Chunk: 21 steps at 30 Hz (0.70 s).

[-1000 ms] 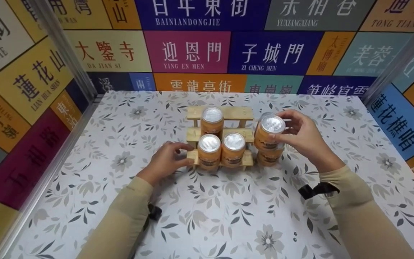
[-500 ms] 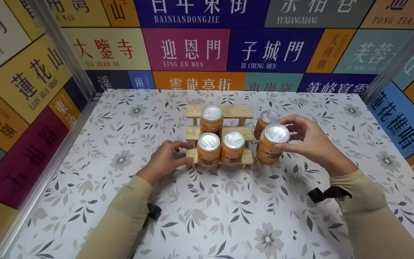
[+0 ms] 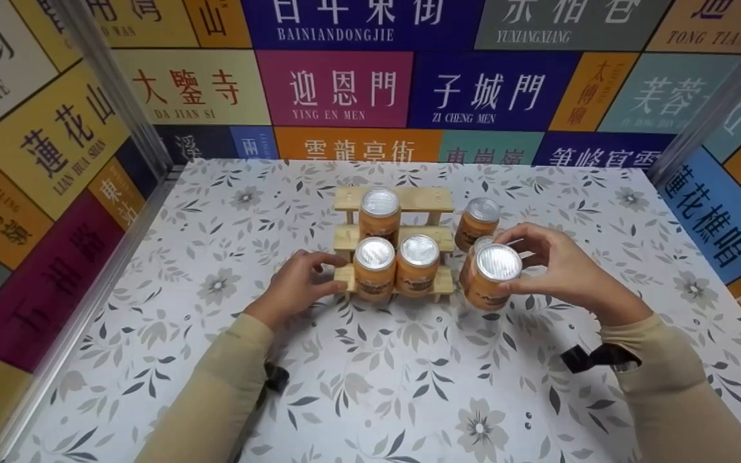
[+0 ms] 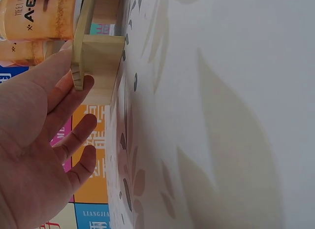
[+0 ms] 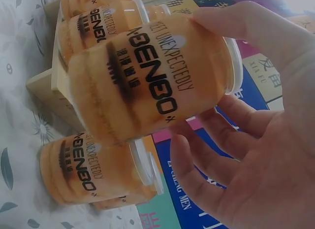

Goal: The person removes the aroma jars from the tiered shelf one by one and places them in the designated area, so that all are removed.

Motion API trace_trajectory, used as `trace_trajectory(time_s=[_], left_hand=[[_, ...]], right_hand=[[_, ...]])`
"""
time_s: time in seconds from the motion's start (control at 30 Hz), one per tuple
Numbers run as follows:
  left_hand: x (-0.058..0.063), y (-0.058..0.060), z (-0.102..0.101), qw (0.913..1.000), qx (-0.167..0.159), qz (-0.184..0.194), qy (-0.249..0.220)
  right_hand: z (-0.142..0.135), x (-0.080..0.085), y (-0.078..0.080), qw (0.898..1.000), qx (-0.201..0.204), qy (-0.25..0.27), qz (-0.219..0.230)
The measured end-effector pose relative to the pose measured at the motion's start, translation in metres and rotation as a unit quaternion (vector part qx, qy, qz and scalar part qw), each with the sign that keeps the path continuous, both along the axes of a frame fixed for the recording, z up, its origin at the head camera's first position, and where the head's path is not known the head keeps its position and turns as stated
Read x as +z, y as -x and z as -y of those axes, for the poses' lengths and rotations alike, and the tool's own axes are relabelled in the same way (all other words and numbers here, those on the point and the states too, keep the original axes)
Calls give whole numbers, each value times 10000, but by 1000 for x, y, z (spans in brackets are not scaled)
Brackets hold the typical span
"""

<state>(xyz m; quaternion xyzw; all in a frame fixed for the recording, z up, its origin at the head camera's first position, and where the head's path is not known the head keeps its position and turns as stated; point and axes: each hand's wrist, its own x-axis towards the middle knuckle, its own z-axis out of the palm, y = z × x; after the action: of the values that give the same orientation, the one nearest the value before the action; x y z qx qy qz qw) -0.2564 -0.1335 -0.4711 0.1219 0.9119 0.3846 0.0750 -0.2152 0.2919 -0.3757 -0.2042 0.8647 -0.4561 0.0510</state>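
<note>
My right hand (image 3: 557, 273) grips an orange jar (image 5: 152, 81) with a silvery lid, thumb on one side and fingers on the other. It is tilted slightly, just right of a three-step wooden rack (image 3: 425, 200). Behind the held jar, two similar jars stand on the table, the nearer one (image 3: 485, 243) mostly hidden. At the rack's left end, my left hand (image 3: 300, 286) pinches the lowest step between thumb and index finger; its other fingers hang loosely curled in the left wrist view. Two jars (image 3: 374, 270) fill the lowest step, and one jar (image 3: 380, 215) stands on the middle step's left.
A floral white cloth (image 3: 370, 399) covers the table. Printed sign panels (image 3: 335, 90) wall off the back and both sides, with metal posts (image 3: 132, 96) at the corners. The farther loose jar (image 3: 478, 222) stands beside the rack's right end.
The right hand has brought its jar toward me and slightly right, leaving the jars behind it more exposed. My left hand and the rack stay put.
</note>
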Motion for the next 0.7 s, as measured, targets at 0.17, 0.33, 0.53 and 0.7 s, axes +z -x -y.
trace_trajectory(time_s=[0.17,0.33,0.53,0.7], left_hand=[[0,0,-1,10000,42,52,-6],[0,-1,-1,9999,76,131,-26],[1,0,1,9999,53,78,-60],[0,-1,2,9999,-78,-114,-76]], right_hand=[[-2,-3,0,9993,259,-192,189],[-6,-9,0,9982,368,-317,364],[-9,-18,0,9965,339,-677,341],[-12,-25,-1,9949,162,-891,446]])
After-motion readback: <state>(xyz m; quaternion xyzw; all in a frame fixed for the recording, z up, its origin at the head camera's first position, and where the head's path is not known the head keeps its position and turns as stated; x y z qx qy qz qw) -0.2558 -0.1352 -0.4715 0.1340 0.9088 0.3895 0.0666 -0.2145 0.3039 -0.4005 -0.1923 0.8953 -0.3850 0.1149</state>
